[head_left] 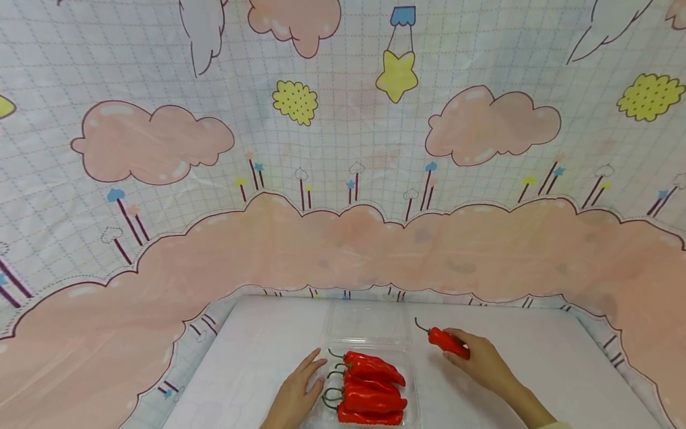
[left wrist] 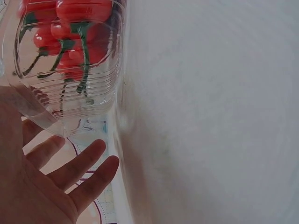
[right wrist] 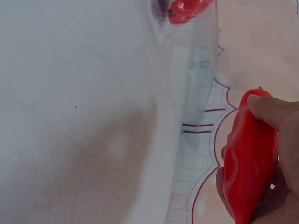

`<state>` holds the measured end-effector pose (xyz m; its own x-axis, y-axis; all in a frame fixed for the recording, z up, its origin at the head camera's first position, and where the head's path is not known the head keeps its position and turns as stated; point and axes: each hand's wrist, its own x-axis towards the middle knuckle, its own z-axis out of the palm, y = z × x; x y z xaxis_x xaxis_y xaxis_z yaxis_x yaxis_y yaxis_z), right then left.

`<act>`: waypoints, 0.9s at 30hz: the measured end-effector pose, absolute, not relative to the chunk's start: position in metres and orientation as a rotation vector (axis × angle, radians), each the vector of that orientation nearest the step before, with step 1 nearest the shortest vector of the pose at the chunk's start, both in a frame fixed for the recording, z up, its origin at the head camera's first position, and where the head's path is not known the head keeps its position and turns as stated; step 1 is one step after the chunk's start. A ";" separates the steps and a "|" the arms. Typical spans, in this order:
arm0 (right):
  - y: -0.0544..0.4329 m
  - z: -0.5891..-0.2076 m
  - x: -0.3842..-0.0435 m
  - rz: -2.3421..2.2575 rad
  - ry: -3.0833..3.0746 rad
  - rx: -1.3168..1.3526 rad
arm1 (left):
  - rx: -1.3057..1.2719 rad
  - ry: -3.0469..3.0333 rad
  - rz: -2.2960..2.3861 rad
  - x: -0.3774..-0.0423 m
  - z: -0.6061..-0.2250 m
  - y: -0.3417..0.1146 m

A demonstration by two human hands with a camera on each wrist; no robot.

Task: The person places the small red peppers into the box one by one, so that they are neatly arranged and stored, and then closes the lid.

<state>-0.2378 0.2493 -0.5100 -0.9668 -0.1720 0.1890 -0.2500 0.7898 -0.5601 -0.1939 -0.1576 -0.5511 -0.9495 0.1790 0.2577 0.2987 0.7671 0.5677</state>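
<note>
My right hand [head_left: 485,360] grips a red chili pepper [head_left: 443,341] above the white table, its green stem pointing up and left. In the right wrist view the thumb and fingers wrap the glossy pepper [right wrist: 252,154]. Several more red peppers [head_left: 370,396] lie side by side in a clear plastic box [head_left: 412,381], stems toward the left. Beside the box's left wall is my left hand [head_left: 297,390], fingers spread and relaxed, holding nothing. The left wrist view shows these fingers [left wrist: 77,170] close by the ribbed end of the box [left wrist: 93,100].
The box's clear lid [head_left: 368,322] is folded back flat, toward the far table edge. White tabletop [head_left: 278,333] extends on both sides of the box. Behind it hangs a patterned cloth [head_left: 343,244] with pink clouds and stars.
</note>
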 end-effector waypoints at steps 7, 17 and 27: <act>0.241 -0.507 -0.229 0.976 -2.873 0.289 | -0.373 -2.781 -0.936 -0.193 -0.549 -0.157; 0.229 -0.503 -0.219 1.012 -2.857 0.317 | -0.382 -2.774 -0.927 -0.192 -0.548 -0.157; 0.222 -0.504 -0.212 1.046 -2.876 0.313 | -0.373 -2.764 -0.926 -0.191 -0.550 -0.157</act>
